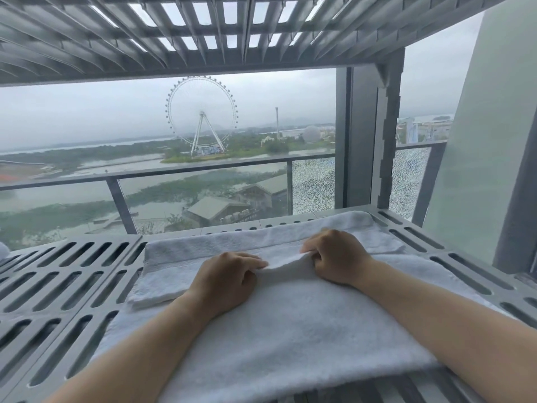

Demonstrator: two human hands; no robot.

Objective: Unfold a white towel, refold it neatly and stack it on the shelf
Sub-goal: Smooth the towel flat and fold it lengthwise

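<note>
A white towel point(290, 330) lies spread over a grey slotted shelf point(72, 274), with a folded layer of white towel point(203, 242) under its far part. My left hand point(223, 280) grips a raised fold of the top towel at its far edge, fingers curled round the cloth. My right hand point(334, 257) pinches the same fold a little to the right. Both forearms reach in from the near edge across the towel.
Another slotted shelf point(203, 33) hangs close overhead. A grey upright post point(366, 141) stands at the back right. Behind the shelf is a window with a glass balcony rail point(174, 173). A bit of white cloth point(3, 250) shows at the far left edge.
</note>
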